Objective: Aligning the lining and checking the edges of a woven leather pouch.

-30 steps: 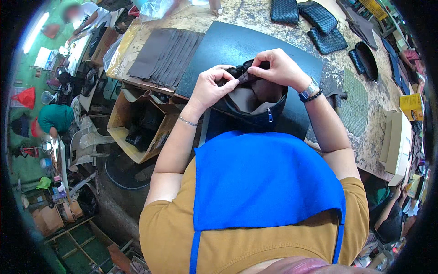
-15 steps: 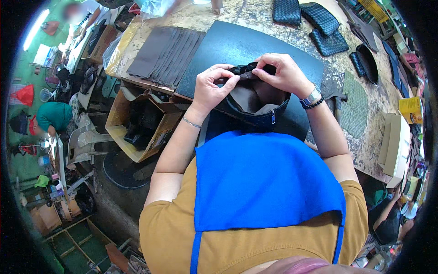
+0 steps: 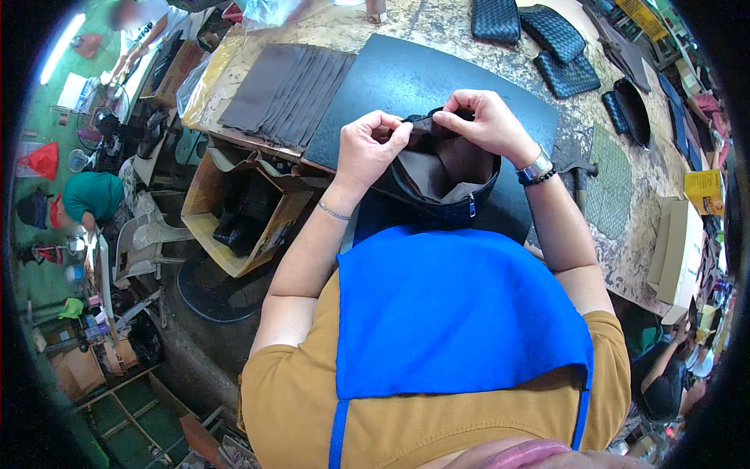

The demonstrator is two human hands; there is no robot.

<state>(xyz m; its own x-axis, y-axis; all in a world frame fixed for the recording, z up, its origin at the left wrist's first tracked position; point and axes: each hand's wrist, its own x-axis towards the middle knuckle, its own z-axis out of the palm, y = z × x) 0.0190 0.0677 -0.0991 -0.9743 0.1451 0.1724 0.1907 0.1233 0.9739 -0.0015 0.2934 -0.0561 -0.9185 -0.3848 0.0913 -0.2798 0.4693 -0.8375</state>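
Observation:
A dark zippered pouch (image 3: 445, 176) with a brown-grey lining stands with its mouth up on a black mat (image 3: 422, 74). Its zipper pull hangs on the side nearest me. My left hand (image 3: 373, 144) pinches the far left part of the rim between thumb and fingertips. Beside it, my right hand (image 3: 486, 125) is closed on the same far rim, thumb toward the lining. A short stretch of the rim lies between the two pinches. The fingertips partly cover the edge they grip.
Stacked dark leather pieces (image 3: 285, 94) lie left of the mat. Woven black pouches (image 3: 558, 35) sit at the far right. A hammer (image 3: 580, 178) rests beside a green textured sheet (image 3: 609, 184). An open carton (image 3: 226, 215) holds black items below the table's left edge.
My left hand's fingers have shifted slightly along the rim and curled in more. The right hand keeps its pinch, barely moved. The pouch stays in nearly the same place.

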